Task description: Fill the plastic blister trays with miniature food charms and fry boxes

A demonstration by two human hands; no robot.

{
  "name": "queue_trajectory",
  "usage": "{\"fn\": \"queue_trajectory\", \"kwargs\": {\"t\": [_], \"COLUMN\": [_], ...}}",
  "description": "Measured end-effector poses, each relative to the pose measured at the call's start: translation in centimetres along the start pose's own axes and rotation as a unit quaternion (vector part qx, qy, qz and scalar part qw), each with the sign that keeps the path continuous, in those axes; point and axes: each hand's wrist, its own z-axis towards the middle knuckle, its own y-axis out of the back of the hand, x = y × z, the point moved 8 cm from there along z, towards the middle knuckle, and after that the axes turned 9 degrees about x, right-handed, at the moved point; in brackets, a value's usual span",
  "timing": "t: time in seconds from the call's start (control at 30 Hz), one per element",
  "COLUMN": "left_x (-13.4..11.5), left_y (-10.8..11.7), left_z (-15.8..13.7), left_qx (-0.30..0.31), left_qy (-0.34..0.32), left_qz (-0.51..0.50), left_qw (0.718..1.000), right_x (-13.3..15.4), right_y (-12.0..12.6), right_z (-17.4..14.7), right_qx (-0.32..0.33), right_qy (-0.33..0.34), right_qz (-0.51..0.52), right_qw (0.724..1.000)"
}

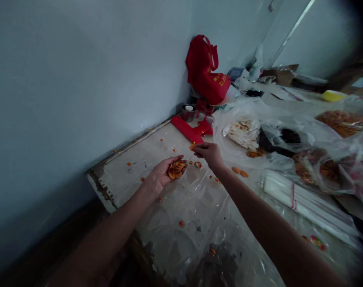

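My left hand [164,170] is palm up over the table, its fingers curled round a heap of small flat orange discs [176,170]. Just beyond it, my right hand [210,154] pinches a single orange disc [192,147] between thumb and fingertips. Two more orange discs [239,172] lie on the plastic sheet to the right of my right wrist. Small red-and-yellow pieces [181,223] are scattered over the table around both hands. Past the right hand lies a red T-shaped object [184,128].
A red bag [207,75] leans against the wall at the back. To the right are clear plastic bags, one with pale pieces [244,133], others with orange-brown pieces [346,121]. A bundle of clear plastic sleeves [307,203] lies nearer. The table's chipped edge [102,191] runs along the left.
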Motion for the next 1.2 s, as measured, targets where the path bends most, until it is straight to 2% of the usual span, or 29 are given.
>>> {"fn": "queue_trajectory", "kwargs": {"t": [0.07, 0.1, 0.13, 0.2, 0.3, 0.37, 0.4, 0.43, 0.57, 0.7, 0.77, 0.9, 0.97, 1.0, 1.1, 1.2], "left_x": [-1.9, -2.9, -3.7, -4.8, -5.3, -5.3, -5.2, -5.2, -5.0, -4.9, -4.7, -4.7, -5.1, -5.5, -7.4, -9.2], "left_y": [0.7, 1.0, 1.3, 1.7, 2.1, 2.4, 2.6, 2.8, 3.0, 2.3, 2.4, 3.4, 4.0, 4.2, 4.8, 5.5], "left_z": [-0.7, -1.0, -1.2, -1.5, -1.3, -1.1, -1.0, -1.0, -1.0, -0.8, -0.6, -0.5, -0.7, -0.9, -1.7, -2.2], "left_qx": [0.009, 0.014, 0.018, 0.020, 0.020, 0.017, 0.012, 0.003, -0.020, 0.002, 0.011, 0.013, 0.006, 0.004, 0.000, 0.001], "left_qy": [-0.027, -0.042, -0.052, -0.063, -0.068, -0.073, -0.074, -0.073, -0.052, -0.043, -0.043, -0.055, -0.060, -0.067, -0.101, -0.124], "left_qz": [0.003, 0.003, 0.003, -0.002, -0.019, -0.026, -0.026, -0.025, -0.015, -0.012, -0.009, -0.010, -0.005, -0.003, -0.012, -0.032], "left_qw": [1.000, 0.999, 0.998, 0.998, 0.997, 0.997, 0.997, 0.997, 0.998, 0.999, 0.999, 0.998, 0.998, 0.998, 0.995, 0.992], "right_x": [0.1, 0.5, 1.1, 1.7, 1.6, 1.6, 1.8, 2.1, 4.2, 5.8, 6.0, 3.9, 2.4, 1.9, 1.2, 1.2], "right_y": [0.0, -0.7, -1.8, -4.9, -8.8, -9.8, -9.9, -9.6, -8.1, -9.7, -9.9, -8.1, -7.5, -7.5, -8.2, -9.8], "right_z": [1.8, 2.6, 3.1, 3.5, 2.4, 1.5, 1.3, 1.2, 1.6, 1.5, 1.6, 2.9, 4.3, 5.3, 8.4, 11.3], "right_qx": [-0.009, -0.003, 0.015, 0.068, 0.160, 0.193, 0.197, 0.189, 0.131, 0.169, 0.152, 0.089, 0.073, 0.066, 0.055, 0.047], "right_qy": [0.011, 0.029, 0.055, 0.109, 0.163, 0.176, 0.173, 0.164, 0.135, 0.171, 0.170, 0.072, 0.019, 0.002, -0.017, -0.005], "right_qz": [-0.110, -0.199, -0.301, -0.469, -0.588, -0.621, -0.625, -0.617, -0.504, -0.395, -0.343, -0.144, -0.060, -0.051, -0.128, -0.207], "right_qw": [0.994, 0.980, 0.952, 0.874, 0.776, 0.739, 0.735, 0.746, 0.843, 0.887, 0.911, 0.983, 0.995, 0.996, 0.990, 0.977]}}
